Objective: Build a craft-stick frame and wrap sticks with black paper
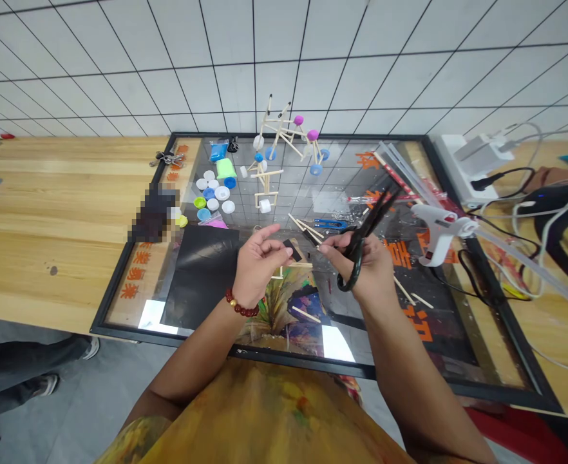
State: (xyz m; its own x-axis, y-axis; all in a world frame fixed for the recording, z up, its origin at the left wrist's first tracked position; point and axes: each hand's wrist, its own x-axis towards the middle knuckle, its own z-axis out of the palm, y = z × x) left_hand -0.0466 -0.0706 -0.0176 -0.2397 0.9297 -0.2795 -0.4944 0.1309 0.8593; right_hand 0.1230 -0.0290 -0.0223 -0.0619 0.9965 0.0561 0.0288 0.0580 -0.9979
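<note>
My left hand pinches a small black piece of card between thumb and finger, over the middle of the glass-topped board. In my right hand are black-handled scissors, their blades pointing up and away from me. A thin dark strip shows at my right fingertips, apart from the card. Thin wooden sticks lie just beyond the hands, and another stick lies nearer to me. A stick frame with a white roll stands ahead; part of another stick piece shows below my left hand.
Black sheet lies left, below several small lids. Stick figures with coloured balls stand at the back by the tiled wall. A white glue gun, cables and a power strip occupy the right. A person's legs show at left.
</note>
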